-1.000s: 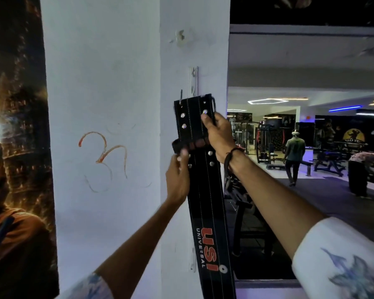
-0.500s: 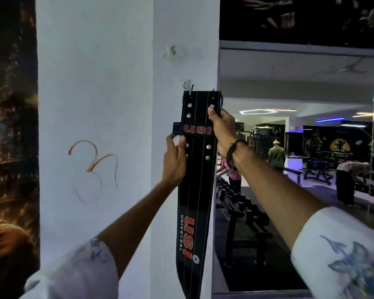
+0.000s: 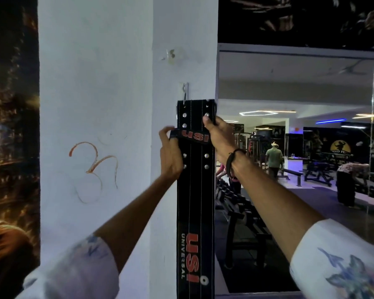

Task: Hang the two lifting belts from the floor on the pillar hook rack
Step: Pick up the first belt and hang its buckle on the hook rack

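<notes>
A black lifting belt (image 3: 195, 201) with red USI lettering hangs straight down against the white pillar (image 3: 121, 104). Its top edge sits just below a small metal hook rack (image 3: 184, 91), whose hook reaches the belt's upper left corner. My left hand (image 3: 170, 155) grips the belt's left edge and the keeper loop marked USI. My right hand (image 3: 219, 134) holds the right edge near the top rivets, thumb pressed on the front. Only one belt is in view.
A large mirror (image 3: 300, 147) to the right of the pillar reflects gym machines, a dumbbell rack (image 3: 235, 203) and people. A dark poster (image 3: 11, 147) covers the wall on the left. An orange symbol (image 3: 93, 167) is drawn on the pillar.
The belt has shifted so its upper left corner now meets the hook. My left thumb has lifted to the keeper loop. Both hands stay on the belt.
</notes>
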A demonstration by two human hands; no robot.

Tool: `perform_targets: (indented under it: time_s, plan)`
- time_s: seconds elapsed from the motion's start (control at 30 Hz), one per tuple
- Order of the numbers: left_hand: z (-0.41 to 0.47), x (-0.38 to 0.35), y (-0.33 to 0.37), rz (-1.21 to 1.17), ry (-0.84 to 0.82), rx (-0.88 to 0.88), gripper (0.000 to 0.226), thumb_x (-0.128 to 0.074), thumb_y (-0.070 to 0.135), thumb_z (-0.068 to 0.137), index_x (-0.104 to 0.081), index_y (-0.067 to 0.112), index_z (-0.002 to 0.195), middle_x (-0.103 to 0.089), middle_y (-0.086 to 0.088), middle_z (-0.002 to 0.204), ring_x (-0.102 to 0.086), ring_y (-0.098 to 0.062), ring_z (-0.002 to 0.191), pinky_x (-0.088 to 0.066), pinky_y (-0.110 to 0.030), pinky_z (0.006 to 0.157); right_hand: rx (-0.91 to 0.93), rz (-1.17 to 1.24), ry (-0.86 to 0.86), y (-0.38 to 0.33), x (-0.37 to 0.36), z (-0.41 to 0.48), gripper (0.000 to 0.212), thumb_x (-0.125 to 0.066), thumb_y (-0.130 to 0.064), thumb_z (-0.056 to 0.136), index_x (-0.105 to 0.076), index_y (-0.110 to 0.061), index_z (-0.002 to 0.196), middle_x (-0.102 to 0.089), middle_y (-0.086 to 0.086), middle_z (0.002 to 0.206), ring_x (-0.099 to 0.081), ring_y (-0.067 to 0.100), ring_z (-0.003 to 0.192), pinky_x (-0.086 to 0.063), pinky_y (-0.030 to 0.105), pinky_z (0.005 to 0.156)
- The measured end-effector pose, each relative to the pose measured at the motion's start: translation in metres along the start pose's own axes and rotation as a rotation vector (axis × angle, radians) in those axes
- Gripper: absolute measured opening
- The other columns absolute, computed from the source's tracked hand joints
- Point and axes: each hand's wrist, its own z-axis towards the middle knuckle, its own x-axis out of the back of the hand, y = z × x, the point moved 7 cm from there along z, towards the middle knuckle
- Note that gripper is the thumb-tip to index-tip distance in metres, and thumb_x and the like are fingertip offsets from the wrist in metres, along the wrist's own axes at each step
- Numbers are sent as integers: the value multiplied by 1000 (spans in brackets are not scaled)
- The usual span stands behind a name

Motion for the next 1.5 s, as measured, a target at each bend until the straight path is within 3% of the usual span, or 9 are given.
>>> perform_targets:
  time_s: [0.1, 0.2, 0.37, 0.47, 0.6, 0.77, 0.9, 1.2, 1.5]
  plan:
    - [11, -1, 8, -81, -147, 57, 41, -28, 34, 95, -50, 29, 130, -67, -3, 109, -66, -23, 90, -54, -38, 75, -39, 48, -29, 5, 5, -3, 24, -60, -24, 97, -65, -12, 117, -69, -3, 104, -63, 4, 88, -49, 17, 68]
    - [10, -2, -7, -245, -277, 252, 52, -34, 28, 89, -48, 28, 139, -69, -10, 110, -65, -26, 90, -52, -40, 72, -94, 49, -94, 11, 11, -2, 18, -63, -18, 94, -65, -21, 112, -70, 0, 114, -66, 17, 105, -53, 34, 87]
    - [19, -11, 10, -157, -344, 186, 62, -44, 11, 99, -20, 38, 150, -65, -4, 94, -67, -10, 72, -54, -25, 62, -136, 36, -173, 23, 2, -18, 26, -54, 0, 88, -62, -6, 113, -67, 2, 89, -64, 17, 80, -54, 30, 66]
    - [15, -11, 7, -51, -426, 112, 62, -46, 1, 98, -29, 30, 150, -61, -2, 97, -64, -5, 70, -54, -19, 59, -134, 10, -132, 34, 3, -21, 32, -53, 1, 88, -56, -4, 120, -65, 2, 87, -63, 19, 81, -52, 32, 67]
    - [9, -7, -5, -52, -387, 71, 45, -47, -4, 96, -54, 18, 135, -62, -4, 113, -67, -6, 83, -56, -19, 67, -60, 121, -61, 48, 7, -23, 49, -69, -15, 90, -40, -25, 129, -68, -1, 105, -67, 11, 89, -56, 25, 65]
    - [7, -3, -26, -55, -392, 126, 63, -54, -2, 96, -28, 28, 145, -55, -6, 122, -67, -15, 85, -61, -35, 71, 195, -79, 24, 59, 10, -27, 21, -67, -17, 93, -69, -16, 114, -66, -11, 110, -59, -7, 101, -45, -1, 70]
    - [9, 1, -47, 43, -431, 118, 62, -56, -4, 94, -37, 24, 146, -53, -10, 129, -67, -17, 94, -61, -27, 71, 165, -65, 31, 90, 2, -21, 14, -67, -15, 92, -69, -17, 106, -67, -10, 105, -59, -10, 100, -47, 8, 80]
    - [46, 9, -96, 59, -346, 186, 66, -61, -7, 90, -42, 30, 141, -54, -13, 123, -66, -24, 90, -62, -43, 76, 87, -108, -24, 127, -34, 20, 18, -63, -20, 94, -67, -12, 110, -65, -15, 100, -65, 16, 103, -57, 34, 84]
    - [95, -5, -137, 92, -298, 223, 64, -66, -11, 82, -54, 27, 133, -56, -18, 124, -66, -26, 92, -62, -40, 76, -43, -217, -37, 158, -44, 70, 23, -65, -28, 94, -67, -12, 111, -66, -1, 103, -65, 20, 99, -47, 18, 74]
